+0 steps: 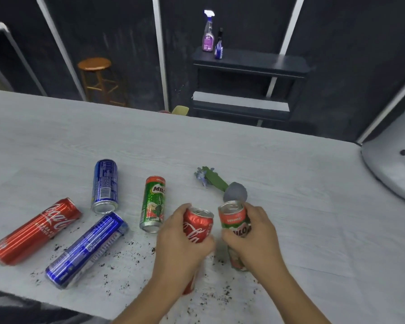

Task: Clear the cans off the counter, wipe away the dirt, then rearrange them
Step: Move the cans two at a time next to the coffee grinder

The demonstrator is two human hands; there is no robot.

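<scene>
Left hand: fingers wrapped round a red Coca-Cola can; right hand: fingers wrapped round a green Milo can; both cans near upright, tops tilted away, side by side above the dirt specks. Remaining on the white counter, all lying flat to the left, nearer the left hand: second Milo can, two blue cans, second Coca-Cola can.

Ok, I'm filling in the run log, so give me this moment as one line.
left hand: holds red Coca-Cola can | right hand: holds green Milo can | four cans lying on counter | dirt unwiped
</scene>
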